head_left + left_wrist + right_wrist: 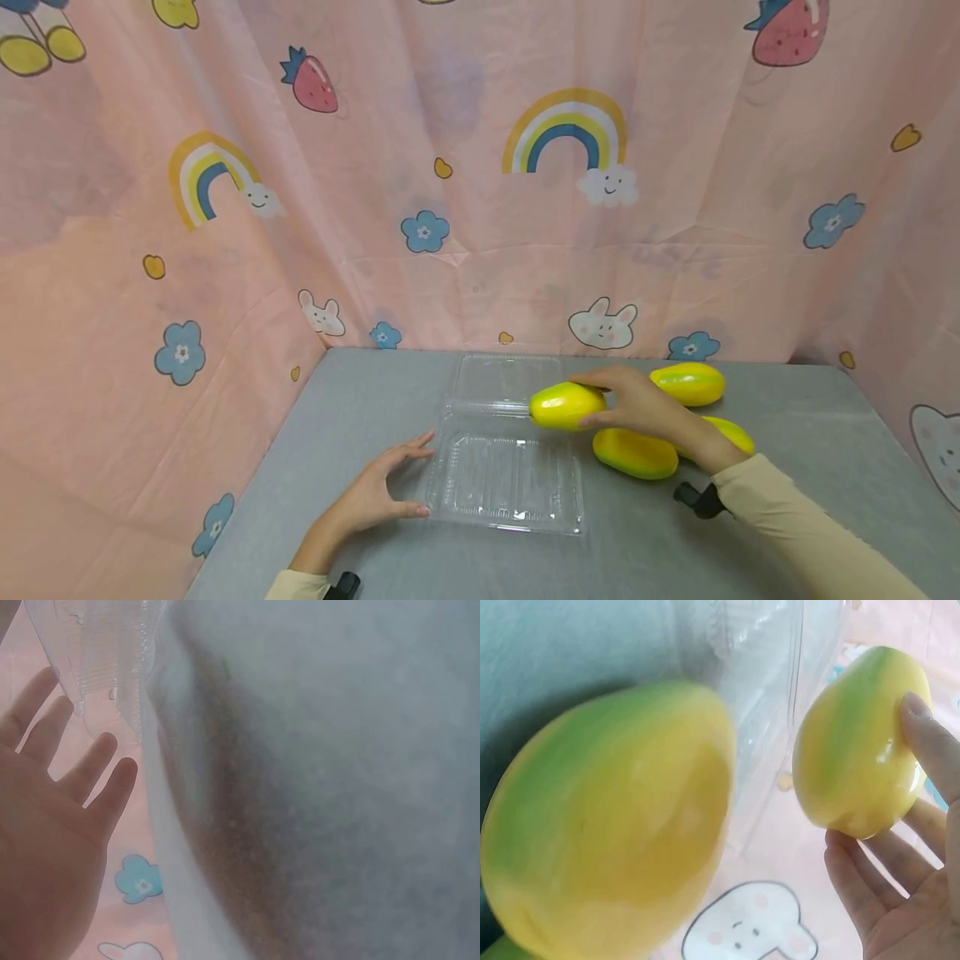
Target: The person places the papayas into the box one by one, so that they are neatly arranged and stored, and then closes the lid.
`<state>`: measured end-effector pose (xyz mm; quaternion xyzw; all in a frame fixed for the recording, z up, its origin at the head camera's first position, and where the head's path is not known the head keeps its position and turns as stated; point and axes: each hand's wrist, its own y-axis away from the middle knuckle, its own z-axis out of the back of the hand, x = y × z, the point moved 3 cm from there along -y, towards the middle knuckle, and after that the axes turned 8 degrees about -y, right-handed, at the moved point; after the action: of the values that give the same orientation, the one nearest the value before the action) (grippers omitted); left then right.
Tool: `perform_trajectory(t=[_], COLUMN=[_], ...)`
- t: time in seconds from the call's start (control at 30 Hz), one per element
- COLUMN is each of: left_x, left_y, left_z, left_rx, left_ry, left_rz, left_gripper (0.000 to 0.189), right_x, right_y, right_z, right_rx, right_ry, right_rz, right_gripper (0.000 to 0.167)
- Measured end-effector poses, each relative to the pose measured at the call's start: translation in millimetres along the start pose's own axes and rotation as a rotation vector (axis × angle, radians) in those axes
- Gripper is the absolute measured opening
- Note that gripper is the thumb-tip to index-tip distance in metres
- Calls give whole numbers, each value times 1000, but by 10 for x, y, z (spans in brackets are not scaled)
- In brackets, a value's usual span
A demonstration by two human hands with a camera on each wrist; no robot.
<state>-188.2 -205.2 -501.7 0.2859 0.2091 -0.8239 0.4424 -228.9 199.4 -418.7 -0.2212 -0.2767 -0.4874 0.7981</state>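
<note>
My right hand (pixel 637 404) grips a yellow mango (pixel 566 407) by its right end, holding it above the right side of the clear plastic clamshell box (pixel 510 527). In the right wrist view the thumb and fingers hold this mango (pixel 862 742), which has a green streak. The box lies unfolded, its lid (pixel 510 379) toward the back. Beside the box's left edge is my left hand (pixel 378 492), fingers spread and thumb apart, its tips at or close to the rim. A second mango (pixel 636 454) lies on the table below my right hand.
Two more mangoes lie right of the box: one at the back (pixel 688 384), another (pixel 723 433) partly hidden by the right forearm. The grey table (pixel 660 550) meets a pink patterned curtain (pixel 480 275) at the back and sides.
</note>
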Motion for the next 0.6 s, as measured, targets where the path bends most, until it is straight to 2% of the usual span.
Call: perform_trajectory(t=[0.2,0.6], left_x=[0,-44], left_y=[0,18], left_z=[-1,8], left_rx=[3,-10], left_ry=[4,-15], left_rz=[-3,-19], left_gripper=[81,80], right_x=[73,222], right_y=[-44,-108], right_z=[-98,-259], right_rx=[-14,-31], right_ry=[25,-66], right_rz=[1,-57], right_gripper=[70,67])
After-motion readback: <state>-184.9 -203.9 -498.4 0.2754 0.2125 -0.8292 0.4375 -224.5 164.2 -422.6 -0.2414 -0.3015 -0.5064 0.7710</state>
